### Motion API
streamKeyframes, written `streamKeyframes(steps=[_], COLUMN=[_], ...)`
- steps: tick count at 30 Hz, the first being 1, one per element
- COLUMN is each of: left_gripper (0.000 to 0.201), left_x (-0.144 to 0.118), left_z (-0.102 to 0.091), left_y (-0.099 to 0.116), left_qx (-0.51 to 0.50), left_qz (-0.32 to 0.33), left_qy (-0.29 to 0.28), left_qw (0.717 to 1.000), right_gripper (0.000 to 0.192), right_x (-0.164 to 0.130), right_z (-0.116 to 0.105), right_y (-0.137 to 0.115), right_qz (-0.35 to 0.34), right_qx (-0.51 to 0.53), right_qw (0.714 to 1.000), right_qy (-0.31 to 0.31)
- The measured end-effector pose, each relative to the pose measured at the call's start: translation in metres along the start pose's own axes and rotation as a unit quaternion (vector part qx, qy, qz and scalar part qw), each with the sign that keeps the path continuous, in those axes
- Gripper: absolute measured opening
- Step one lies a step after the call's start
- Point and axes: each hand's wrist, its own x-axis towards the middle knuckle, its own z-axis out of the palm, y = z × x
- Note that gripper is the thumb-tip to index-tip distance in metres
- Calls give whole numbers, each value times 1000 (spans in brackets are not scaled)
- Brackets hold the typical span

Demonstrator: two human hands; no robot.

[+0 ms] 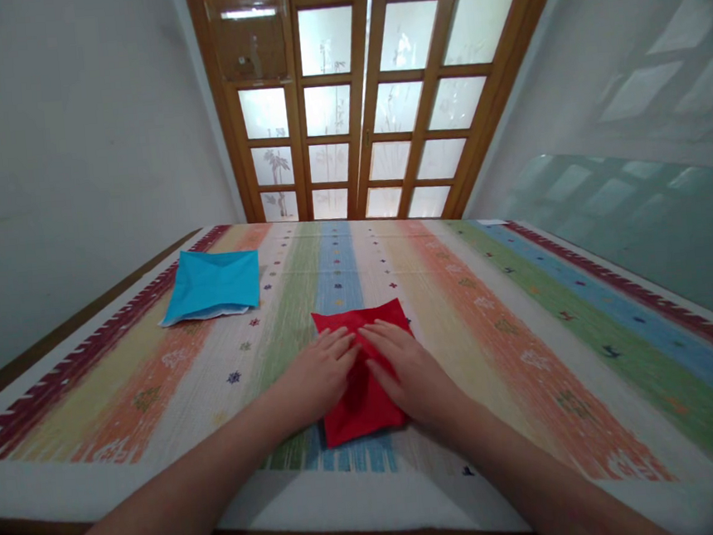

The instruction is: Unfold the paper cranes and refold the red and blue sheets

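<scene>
A red cloth (364, 396), folded into a small rectangle, lies on the striped table covering (490, 306) near the front edge. My left hand (319, 371) rests flat on its left part, fingers pointing up and to the right. My right hand (406, 367) lies flat on its right part, fingers pointing to the upper left. The fingertips of both hands almost meet at the cloth's upper middle. Neither hand grips anything.
A folded blue cloth (214, 284) lies at the table's far left, with a white layer showing under its edge. A wooden door with frosted panes (367, 100) stands behind the table. Walls close in on both sides.
</scene>
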Motion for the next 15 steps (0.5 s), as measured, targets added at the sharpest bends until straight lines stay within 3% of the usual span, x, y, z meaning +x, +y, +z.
streamKeyframes(steps=[3, 6, 15], left_gripper=[53, 61, 93], left_x=[-4, -7, -5], left_z=[13, 15, 4], left_y=[-4, -13, -18], left_qx=[-3, 12, 33], left_qz=[-1, -33, -112], left_qy=[-46, -68, -111], left_qw=[999, 997, 987], right_gripper=[58, 58, 67], right_x=[-6, -8, 3], right_z=[17, 21, 20], right_y=[-2, 6, 38], right_qz=[14, 28, 139], right_qx=[-42, -88, -165], right_qw=[994, 985, 964], right_qy=[-101, -148, -156])
